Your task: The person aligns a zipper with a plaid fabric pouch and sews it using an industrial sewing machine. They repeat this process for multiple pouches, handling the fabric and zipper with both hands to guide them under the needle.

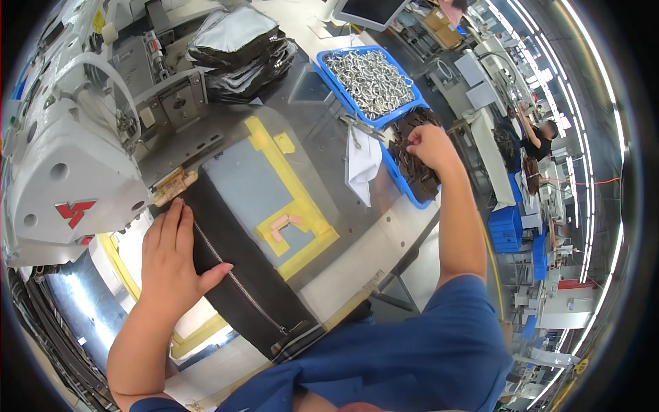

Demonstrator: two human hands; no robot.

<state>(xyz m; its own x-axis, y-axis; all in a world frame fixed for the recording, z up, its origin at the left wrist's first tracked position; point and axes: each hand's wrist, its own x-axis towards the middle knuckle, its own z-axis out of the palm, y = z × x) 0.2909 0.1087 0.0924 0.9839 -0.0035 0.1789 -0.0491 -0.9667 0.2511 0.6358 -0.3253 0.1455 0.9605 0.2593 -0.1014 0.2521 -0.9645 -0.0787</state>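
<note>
My left hand (167, 255) lies flat with fingers stretched on a long black fabric piece (237, 250), thumb apart near its silver zipper (241, 288). Its fingertips rest close to a small clamp block (173, 187) under the white sewing machine head (72, 178). The fabric runs across the work plate toward my body. At the right, my right hand (434, 147) is over a blue tray (392, 169) of small dark brown pieces (420, 180). Its fingers are pinched together; what is between them cannot be made out.
Another blue tray (335, 84) holds many silver metal rings (371, 81). Stacked black and white pieces (237, 51) lie at the back. Scissors (362, 126) and a white cloth (364, 161) sit beside the trays. Yellow tape (295, 184) borders the plate. A person (537, 142) works far right.
</note>
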